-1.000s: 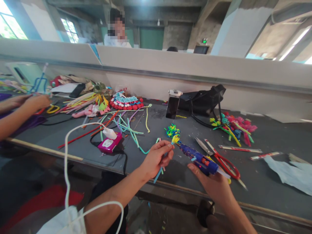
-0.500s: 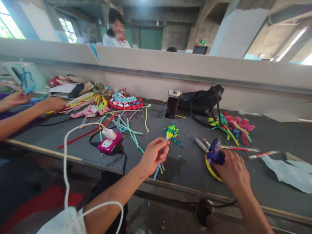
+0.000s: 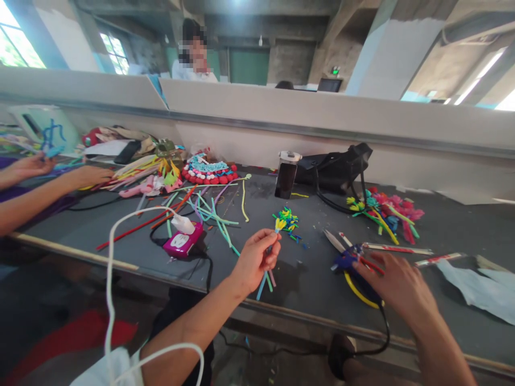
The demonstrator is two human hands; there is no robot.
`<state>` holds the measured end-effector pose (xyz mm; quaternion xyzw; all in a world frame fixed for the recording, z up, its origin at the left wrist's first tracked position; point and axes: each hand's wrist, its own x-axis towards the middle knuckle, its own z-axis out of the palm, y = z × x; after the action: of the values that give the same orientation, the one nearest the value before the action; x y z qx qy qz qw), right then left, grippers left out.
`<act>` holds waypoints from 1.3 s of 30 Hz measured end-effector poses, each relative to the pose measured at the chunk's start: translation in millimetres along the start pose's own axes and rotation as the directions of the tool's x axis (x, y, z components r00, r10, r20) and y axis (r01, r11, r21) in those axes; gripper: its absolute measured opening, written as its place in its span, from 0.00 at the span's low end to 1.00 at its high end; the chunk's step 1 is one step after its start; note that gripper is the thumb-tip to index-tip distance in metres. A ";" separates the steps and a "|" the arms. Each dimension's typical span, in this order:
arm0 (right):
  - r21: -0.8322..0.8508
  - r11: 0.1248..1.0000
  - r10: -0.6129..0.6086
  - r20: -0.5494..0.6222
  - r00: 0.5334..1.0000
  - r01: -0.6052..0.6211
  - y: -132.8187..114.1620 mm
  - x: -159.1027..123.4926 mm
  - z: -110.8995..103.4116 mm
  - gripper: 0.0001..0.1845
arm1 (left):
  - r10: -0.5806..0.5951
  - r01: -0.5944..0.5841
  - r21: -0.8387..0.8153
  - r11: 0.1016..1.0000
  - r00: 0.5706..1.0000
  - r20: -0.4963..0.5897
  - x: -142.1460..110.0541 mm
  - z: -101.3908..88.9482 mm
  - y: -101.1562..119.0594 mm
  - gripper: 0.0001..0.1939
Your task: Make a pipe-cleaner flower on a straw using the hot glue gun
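Observation:
My left hand (image 3: 257,257) is closed, thumb and fingers pinching a small chenille-stem flower (image 3: 278,225) with a yellow tuft. Blue, green and pink stem ends hang out below the palm. Behind the tuft lies a heap of short blue, green and yellow chenille pieces (image 3: 290,219). On the tabletop to the right, a dark blue glue gun (image 3: 346,259) lies across scissors (image 3: 335,240) with red handles. Over its rear end hovers or rests my right hand (image 3: 396,281), fingers spread and thumb stretched along the gun; whether they touch is hard to tell.
A magenta power adapter (image 3: 183,241) with a white plug and cable sits at left, near loose chenille stems (image 3: 213,212). A phone (image 3: 285,180) leans before a cup, beside a black bag (image 3: 333,169). Finished-looking flowers (image 3: 396,212) lie right. A co-worker's hands (image 3: 86,177) are far left.
My right hand has carried the glue gun away from the flower, laid it down on the scissors and loosened its fingers. My left hand moved slightly left, still pinching the flower.

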<state>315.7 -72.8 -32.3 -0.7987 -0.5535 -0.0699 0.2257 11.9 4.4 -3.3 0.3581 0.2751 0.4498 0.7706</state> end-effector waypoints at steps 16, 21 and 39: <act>0.015 1.000 0.002 0.340 0.941 -0.007 -154.6 85.2 70.9 0.10 | -0.027 0.027 -0.027 0.999 1.000 -0.007 -2.7 -1.0 5.1 0.11; 0.113 0.991 0.025 0.335 0.942 -0.067 -151.7 84.3 80.8 0.07 | -0.029 0.029 -0.023 0.999 1.000 -0.003 -1.0 -2.7 3.0 0.11; 0.894 0.386 -0.068 0.275 0.959 -0.228 -138.4 -4.7 49.5 0.18 | 0.010 -0.009 0.028 1.000 1.000 -0.026 7.7 -3.0 -6.4 0.14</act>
<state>180.4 -15.6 -38.8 -0.5680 -0.4848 0.3663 0.5551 16.3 9.9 -11.0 0.3643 0.2897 0.4542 0.7596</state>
